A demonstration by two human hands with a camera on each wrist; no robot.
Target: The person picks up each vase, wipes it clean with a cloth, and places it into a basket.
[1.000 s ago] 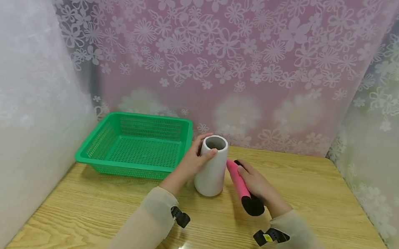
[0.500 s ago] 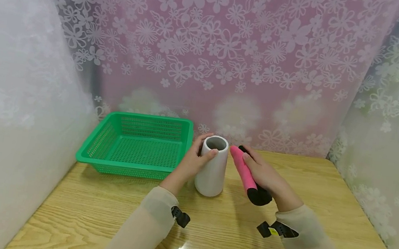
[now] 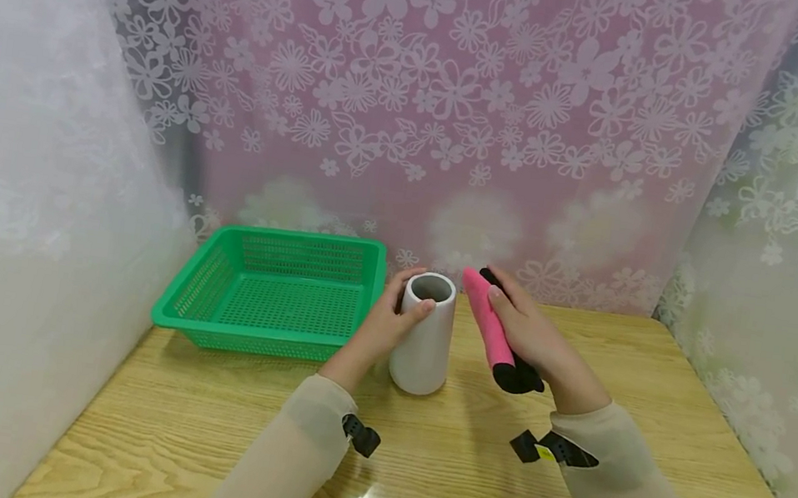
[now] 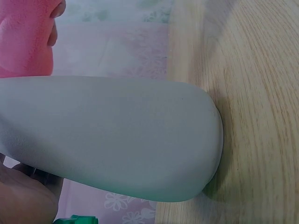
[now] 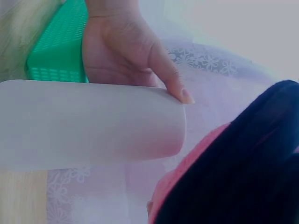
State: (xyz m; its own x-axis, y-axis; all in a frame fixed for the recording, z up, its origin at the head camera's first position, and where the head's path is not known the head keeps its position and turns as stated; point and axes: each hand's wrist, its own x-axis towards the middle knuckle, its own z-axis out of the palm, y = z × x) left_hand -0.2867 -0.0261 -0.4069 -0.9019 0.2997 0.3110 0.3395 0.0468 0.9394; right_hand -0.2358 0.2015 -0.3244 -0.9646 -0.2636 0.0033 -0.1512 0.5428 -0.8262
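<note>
In the head view, my left fingers [image 3: 407, 316] are holding the white vase [image 3: 424, 349] near its rim; to their right, my right fingers [image 3: 505, 306] are gripping the pink-and-black bundle [image 3: 485, 318]. In the left wrist view, the vase is standing on the table [image 4: 266, 116] below my fingers, looking stiff, perhaps slippery. In the right wrist view, the bundle is looking soft, probably light; mid-length is suiting it.

Vase [image 3: 424, 349] on table [image 3: 444, 482], right of basket [image 3: 259, 332]
</note>
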